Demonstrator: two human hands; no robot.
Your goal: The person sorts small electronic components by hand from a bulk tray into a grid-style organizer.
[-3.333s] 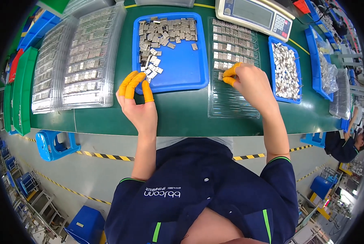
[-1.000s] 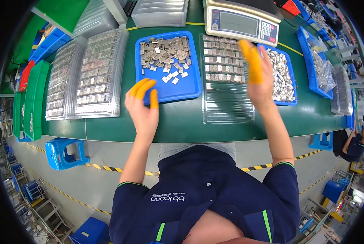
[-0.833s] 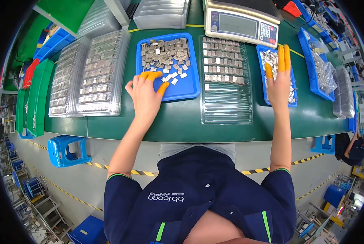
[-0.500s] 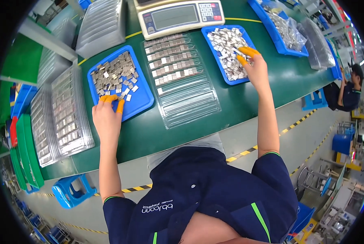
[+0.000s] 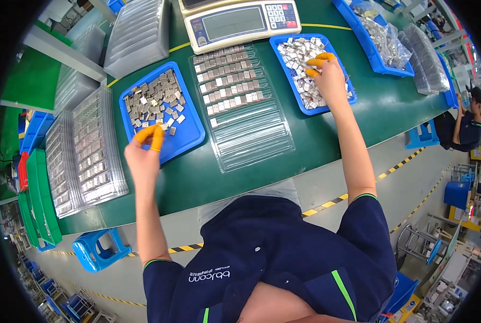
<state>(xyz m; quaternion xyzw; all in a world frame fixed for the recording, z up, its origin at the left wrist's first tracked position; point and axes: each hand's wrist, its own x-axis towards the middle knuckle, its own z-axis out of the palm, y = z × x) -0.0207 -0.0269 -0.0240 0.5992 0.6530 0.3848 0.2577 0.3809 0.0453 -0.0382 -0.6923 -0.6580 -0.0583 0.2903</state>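
Observation:
My left hand (image 5: 142,153), with yellow finger cots, is over the near edge of the left blue tray (image 5: 189,137). Its fingers are pinched together, with a small silvery metal piece (image 5: 164,127) at their tips. Loose grey metal pieces (image 5: 154,99) cover the tray's far part. My right hand (image 5: 329,78), also in yellow finger cots, reaches into the right blue tray (image 5: 311,111). Its thumb and finger are apart over a heap of small white-and-silver pieces (image 5: 299,54). Between the trays lies a clear slotted plastic tray (image 5: 254,140), its far rows filled with metal pieces.
A weighing scale (image 5: 240,24) stands behind the slotted tray. Stacked clear trays (image 5: 135,40) are at the far left, and filled ones (image 5: 92,151) nearer. A blue bin of bagged parts (image 5: 377,40) is at far right. Another person (image 5: 464,124) sits beyond the right end.
My left hand has lifted slightly, its fingers drawing together near a metal piece. My right hand has moved a little left and farther over the white-and-silver pieces.

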